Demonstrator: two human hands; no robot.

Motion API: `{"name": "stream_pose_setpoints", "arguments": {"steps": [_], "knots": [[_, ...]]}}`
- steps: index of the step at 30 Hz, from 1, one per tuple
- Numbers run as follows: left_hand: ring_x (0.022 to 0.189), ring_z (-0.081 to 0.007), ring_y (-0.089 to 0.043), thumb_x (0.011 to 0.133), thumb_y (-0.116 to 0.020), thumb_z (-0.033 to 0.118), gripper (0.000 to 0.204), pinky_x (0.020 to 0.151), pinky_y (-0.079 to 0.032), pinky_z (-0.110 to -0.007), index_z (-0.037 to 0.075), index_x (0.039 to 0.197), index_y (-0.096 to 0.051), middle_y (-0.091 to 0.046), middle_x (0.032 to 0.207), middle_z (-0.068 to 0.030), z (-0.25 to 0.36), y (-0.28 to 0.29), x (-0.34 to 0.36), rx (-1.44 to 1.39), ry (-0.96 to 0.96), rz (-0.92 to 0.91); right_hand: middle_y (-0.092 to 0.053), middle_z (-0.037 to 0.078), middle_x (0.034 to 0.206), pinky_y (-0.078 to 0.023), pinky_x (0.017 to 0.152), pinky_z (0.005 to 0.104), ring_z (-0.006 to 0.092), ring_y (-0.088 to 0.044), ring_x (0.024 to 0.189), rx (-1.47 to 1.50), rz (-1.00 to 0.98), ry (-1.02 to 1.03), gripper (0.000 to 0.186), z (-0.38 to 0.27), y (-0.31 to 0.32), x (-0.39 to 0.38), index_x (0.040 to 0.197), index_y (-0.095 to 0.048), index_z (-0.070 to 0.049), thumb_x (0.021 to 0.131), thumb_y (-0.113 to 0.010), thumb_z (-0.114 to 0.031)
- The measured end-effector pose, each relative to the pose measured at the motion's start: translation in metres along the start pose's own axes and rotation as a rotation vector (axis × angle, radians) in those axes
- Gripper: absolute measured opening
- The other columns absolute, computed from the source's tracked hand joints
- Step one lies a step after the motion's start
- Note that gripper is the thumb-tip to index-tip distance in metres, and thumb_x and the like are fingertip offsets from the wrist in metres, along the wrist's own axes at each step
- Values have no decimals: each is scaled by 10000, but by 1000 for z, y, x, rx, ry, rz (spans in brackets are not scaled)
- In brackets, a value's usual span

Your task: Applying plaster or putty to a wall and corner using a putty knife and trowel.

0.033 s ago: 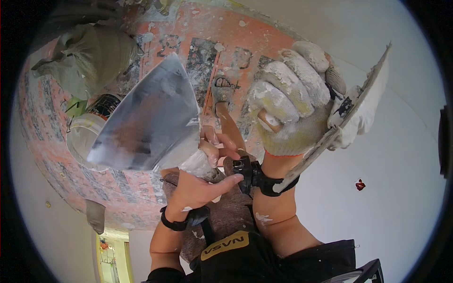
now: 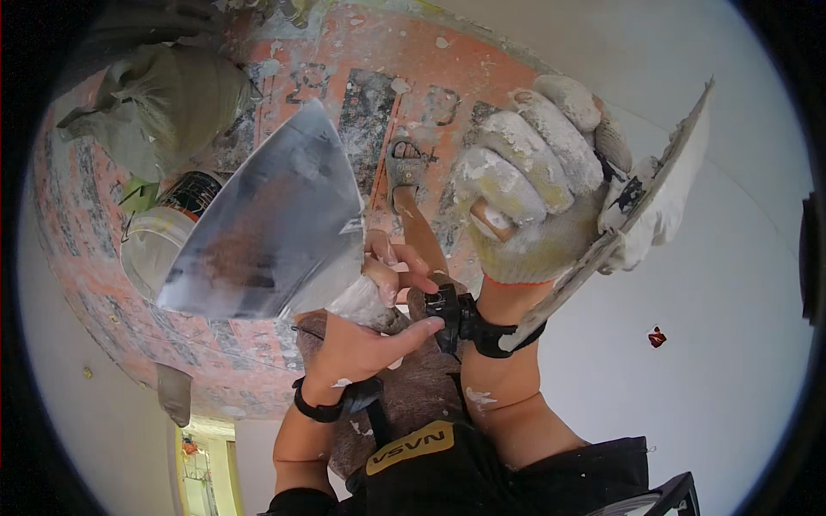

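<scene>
Scraper point(image 2: 284, 241) diagonal, blade point(image 2: 262, 211) upper-left

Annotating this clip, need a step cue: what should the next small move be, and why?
Probably lift the left hand's thumb and finger off the black wrist device to free them for a fuller grip on the broad metal blade: that hand carries it while touching the device, and the gloved right hand is occupied with a flat tool bearing white paste.
</scene>
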State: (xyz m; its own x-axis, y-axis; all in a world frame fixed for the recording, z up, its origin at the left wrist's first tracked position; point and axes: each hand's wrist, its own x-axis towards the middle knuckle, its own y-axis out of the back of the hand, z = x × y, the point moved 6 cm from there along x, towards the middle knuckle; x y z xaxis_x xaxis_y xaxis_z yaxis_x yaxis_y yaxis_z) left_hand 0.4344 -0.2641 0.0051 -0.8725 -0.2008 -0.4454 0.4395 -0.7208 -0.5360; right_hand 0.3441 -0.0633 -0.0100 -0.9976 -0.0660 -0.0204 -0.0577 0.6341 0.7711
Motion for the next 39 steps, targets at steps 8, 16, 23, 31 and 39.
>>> {"name": "stream_pose_setpoints", "arguments": {"steps": [8,16,23,31,39], "knots": [[1045,-254,-647,758,-765,-100,465,851,-528,-353,120,939,-398,-456,1143,-107,7,-1,-2,56,-67,63,-624,138,1269,-502,941,377,243,-617,1114,-152,-251,370,550,-51,-13,4,1334,-526,19,858,-773,-105],[956,-177,-653,773,-739,-101,409,838,-503,-309,115,916,-423,-523,1127,-101,11,-6,0,139,9,-52,-662,146,1213,-505,908,399,317,-640,1089,-456,-279,239,456,-44,-15,21,1270,-618,-61,851,-781,-142],[864,-133,-608,760,-756,-95,425,794,-488,-289,93,927,-412,-500,1069,-72,5,-3,5,232,5,-42,-626,107,1293,-485,951,387,299,-604,1152,-189,-497,60,438,-42,-15,16,1343,-575,-130,925,-700,-162],[824,-137,-568,730,-789,-110,507,708,-476,-278,95,943,-377,-413,1010,-58,3,-12,15,125,-40,107,-480,73,1464,-391,1070,336,229,-458,1322,-559,-485,84,461,49,-13,0,1448,-422,-157,1012,-564,-203],[771,-143,-549,711,-823,-85,545,677,-473,-273,101,924,-356,-382,970,-63,-3,-34,18,158,-23,179,-642,139,1196,-433,1003,412,290,-578,1150,-282,-494,131,391,-19,-10,35,1233,-595,-59,918,-646,-286]]}}
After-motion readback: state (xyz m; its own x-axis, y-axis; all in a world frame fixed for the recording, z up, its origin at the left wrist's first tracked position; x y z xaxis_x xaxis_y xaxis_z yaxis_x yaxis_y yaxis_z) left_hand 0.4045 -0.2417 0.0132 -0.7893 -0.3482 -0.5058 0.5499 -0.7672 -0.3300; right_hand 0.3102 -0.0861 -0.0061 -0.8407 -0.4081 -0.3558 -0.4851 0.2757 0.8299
